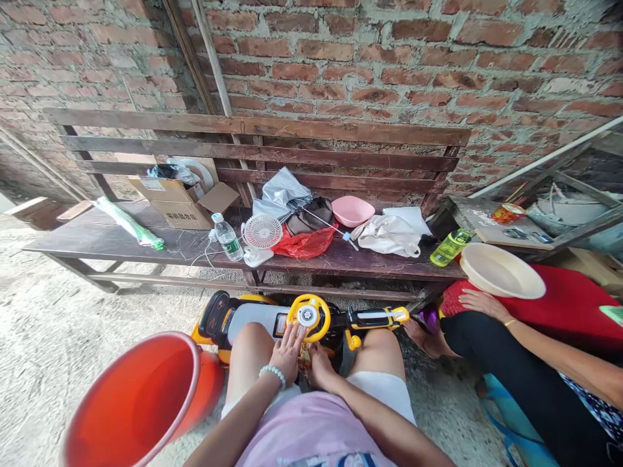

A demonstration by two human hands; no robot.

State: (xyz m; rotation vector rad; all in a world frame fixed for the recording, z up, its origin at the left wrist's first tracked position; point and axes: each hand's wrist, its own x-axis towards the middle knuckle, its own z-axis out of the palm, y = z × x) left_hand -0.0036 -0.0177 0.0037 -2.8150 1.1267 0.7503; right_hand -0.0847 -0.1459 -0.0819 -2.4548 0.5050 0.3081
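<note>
I sit with my knees apart over a yellow and black toy ride-on car (253, 314) on the floor. My left hand (287, 353), with a pale bead bracelet on its wrist, rests with its fingertips on the lower rim of the car's yellow steering wheel (309, 316). My right hand (321, 366) lies low between my knees, just under the wheel, its fingers curled toward something small and patterned that I cannot make out. An orange plastic bucket (141, 402) stands tilted at my left knee, its mouth toward me.
A dark wooden bench (107, 240) against the brick wall carries a cardboard box (172, 201), a water bottle (228, 239), a small white fan (260, 237), a red bag, a pink bowl (351, 209), white cloth and a green bottle (450, 248). At the right another person's hand (481, 303) rests on their knee below a cream basin (501, 271).
</note>
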